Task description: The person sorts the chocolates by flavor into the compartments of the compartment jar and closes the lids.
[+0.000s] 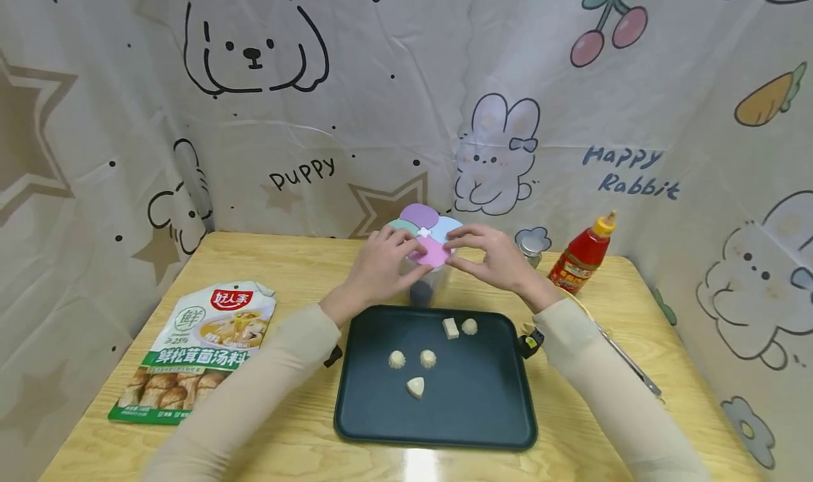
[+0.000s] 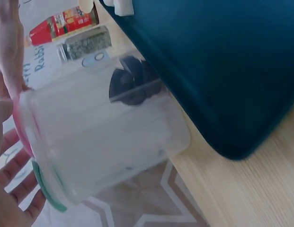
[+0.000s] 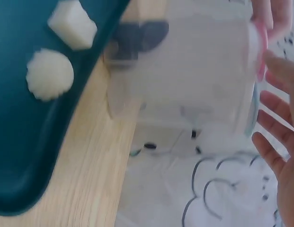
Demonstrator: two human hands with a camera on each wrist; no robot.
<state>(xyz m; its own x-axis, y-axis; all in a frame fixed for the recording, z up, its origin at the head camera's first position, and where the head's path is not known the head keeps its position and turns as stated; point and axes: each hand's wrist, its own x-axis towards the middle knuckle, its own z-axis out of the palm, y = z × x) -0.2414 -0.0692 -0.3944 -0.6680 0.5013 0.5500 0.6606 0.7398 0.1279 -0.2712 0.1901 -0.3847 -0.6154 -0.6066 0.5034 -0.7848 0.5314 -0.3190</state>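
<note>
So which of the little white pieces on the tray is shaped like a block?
The square piece at the back of the tray, beside a round ridged piece. The others are round or pointed.

Light wooden table point(image 1: 305, 270), cartoon-print cloth backdrop point(image 1: 394, 80) (puppies, rabbits, cherries) on three sides, even bright light

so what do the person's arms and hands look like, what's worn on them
Both arms wear long, close-fitting cream sleeves reaching the wrists. The left hand and right hand are bare, no gloves. A small black device, apparently the wrist camera, sits strapped at each wrist, clearest on the right. No rings or markings show.
</note>
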